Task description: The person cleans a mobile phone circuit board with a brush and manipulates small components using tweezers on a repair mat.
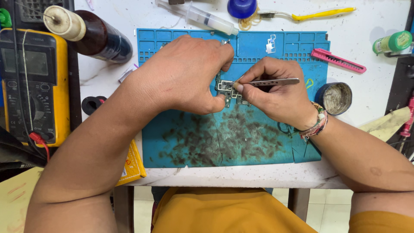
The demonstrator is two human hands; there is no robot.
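1. At the left edge of the white table (pixel 371 39) lies a yellow multimeter (pixel 34 82), a red probe lead plugged in at its lower end.
2. Just beside it, near the far left corner, a dark brown bottle (pixel 97 39) lies tilted with a cream cap.
3. My left hand (pixel 181 75) rests on the blue work mat (pixel 284 47), fingers curled down and thumb tucked in, pinning the left side of a small circuit board (pixel 227 90); the hand hides much of the board.
4. The board sits on the mat's middle, closer to the far edge, above a patch of dark smudges.
5. My right hand (pixel 276 92) is closed in a pinch around metal tweezers (pixel 269 81), whose tip touches the board's upper part; a beaded bracelet (pixel 318 121) circles that wrist.
6. Beyond the mat's far edge lie a clear syringe (pixel 202 17), a blue cap (pixel 241 7) and a yellow-handled brush (pixel 319 15).
7. Right of the mat sit a pink utility knife (pixel 338 60), a round dark tin (pixel 336 98) and, near the right edge, a small green bottle (pixel 393 42).
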